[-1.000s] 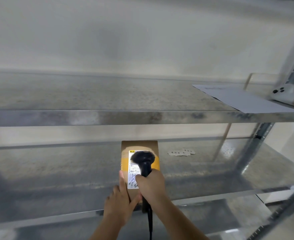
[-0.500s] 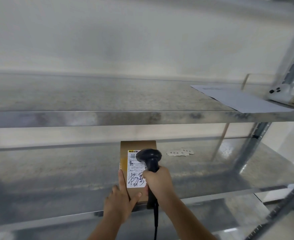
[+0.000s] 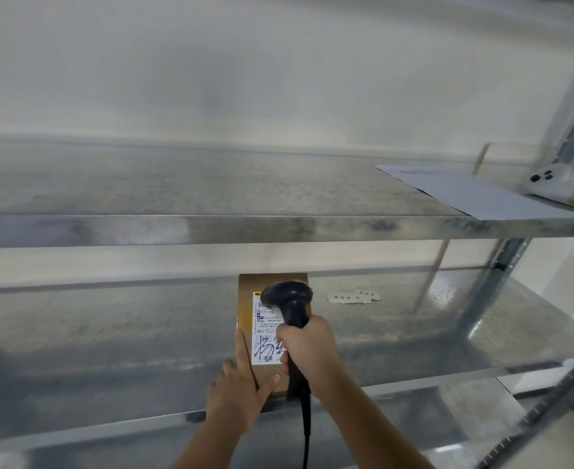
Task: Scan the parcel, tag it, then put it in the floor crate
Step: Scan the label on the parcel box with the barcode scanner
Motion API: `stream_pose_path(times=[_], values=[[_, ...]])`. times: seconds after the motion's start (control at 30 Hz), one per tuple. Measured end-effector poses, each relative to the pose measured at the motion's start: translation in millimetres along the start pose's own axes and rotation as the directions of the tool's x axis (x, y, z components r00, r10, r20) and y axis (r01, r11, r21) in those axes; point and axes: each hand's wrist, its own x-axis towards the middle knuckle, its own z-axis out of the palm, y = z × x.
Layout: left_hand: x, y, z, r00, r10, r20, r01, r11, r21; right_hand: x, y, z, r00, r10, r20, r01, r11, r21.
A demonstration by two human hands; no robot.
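Head view: parcel [image 3: 245, 313] lies lengthwise away; left hand [image 3: 236, 397] steadies it flat-fingered, right hand [image 3: 307, 353] grips scanner [image 3: 290, 301].

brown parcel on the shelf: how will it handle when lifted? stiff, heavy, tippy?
The parcel looks like a flat cardboard box with crisp edges, so probably stiff. It lies flat on the metal shelf, unlikely to roll or tip. The left hand steadies it with a light touch; likely light, though weight cannot be seen.
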Motion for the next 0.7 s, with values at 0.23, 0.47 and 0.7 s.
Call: stream_pose_path(times=[0.23, 0.47, 0.7], values=[[2.2, -1.7, 0.1, 1.000, 0.011, 0.010, -0.011, 1.000, -0.018, 5.0, 3.9, -2.4, 1.000, 0.002, -0.007, -0.002, 1.000, 0.018], [21.8, -6.7, 2.4, 1.000, -0.008, 0.027, 0.012, 0.990, -0.143, 29.9, 21.2, -30.8, 0.997, 0.012, -0.082, -0.012, 1.000, 0.005], [63.4, -9.9, 0.5, 0.989, -0.028, 0.143, 0.077, 0.934, -0.349, 67.0, 54.5, -89.7, 0.990, 0.054, -0.130, -0.051, 0.998, 0.027]])
